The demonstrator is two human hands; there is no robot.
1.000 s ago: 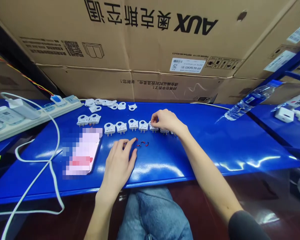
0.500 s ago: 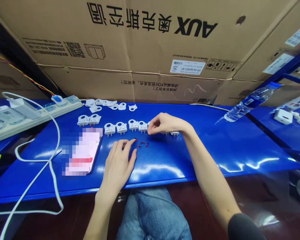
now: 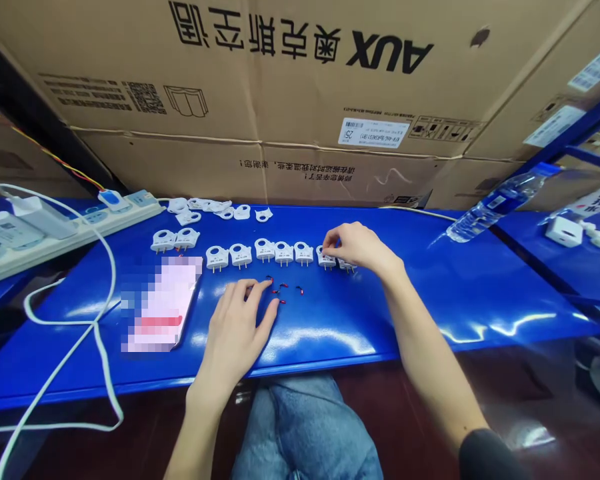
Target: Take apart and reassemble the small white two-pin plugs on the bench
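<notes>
My left hand (image 3: 240, 320) rests on the blue tabletop with its fingers apart, its fingertips beside several small red-and-black pieces (image 3: 283, 285). A row of white plug-shaped pieces with round holes and metal prongs (image 3: 284, 253) lies behind them. Over the right end of this row is my right hand (image 3: 357, 247), thumb and forefinger bent down at a white plug piece (image 3: 326, 259) and partly covering it. Whether those fingers grip the piece is too small to tell. Another plug piece (image 3: 348, 265) lies partly under the same hand.
A phone (image 3: 163, 303) lies left of my left hand. White power strip (image 3: 75, 233) and looping white cable (image 3: 103, 347) fill the left side. More white pieces (image 3: 241, 212) lie at the back, before a large cardboard box (image 3: 290, 100). A water bottle (image 3: 503, 203) leans at right.
My right hand has moved right along the row, uncovering a plug piece. The small red-and-black pieces are spread differently, one nearer my left thumb. My left hand has hardly moved.
</notes>
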